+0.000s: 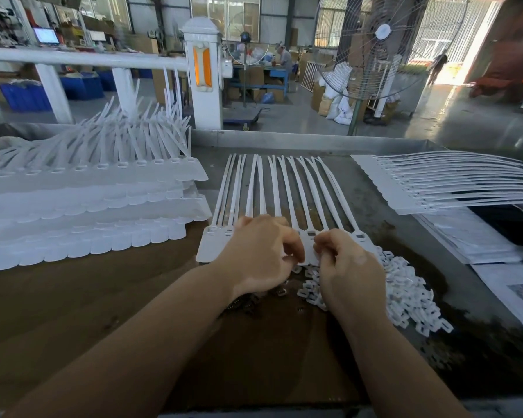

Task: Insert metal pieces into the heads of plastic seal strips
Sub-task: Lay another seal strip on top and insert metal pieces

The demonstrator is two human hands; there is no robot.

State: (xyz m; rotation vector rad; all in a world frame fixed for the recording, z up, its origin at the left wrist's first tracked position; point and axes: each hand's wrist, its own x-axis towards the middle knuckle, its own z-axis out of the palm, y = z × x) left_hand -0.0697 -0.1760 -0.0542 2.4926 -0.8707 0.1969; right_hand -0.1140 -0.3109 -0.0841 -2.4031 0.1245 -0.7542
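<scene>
My right hand had its fingertips pinched together just below a slotted head in the row of seal strips; I judged a small piece sat in that pinch, though it was too hidden to name. My left hand lay over the heads in the middle of the row, fingers curled down onto them, but I could not tell whether it gripped anything or only steadied the plastic.

The strips lay on the worktable as one joined comb, flat white tabs toward me and long thin tails running away. I judged them very light, smooth and springy, likely to skate on the table unless the tab end was pressed flat, so the heads were the place to hold, not the whippy tails.

Small dark metal pieces, showing partly under my left wrist, looked tiny, stiff and probably sharp-edged, best nipped by the edges between thumb and forefinger. A loose heap of white plastic clips lay touching the table just right of my right hand, glossy and slippery in my judgement.

Stacked strip combs rose in layers on the left; another comb lay flat on the right.
</scene>
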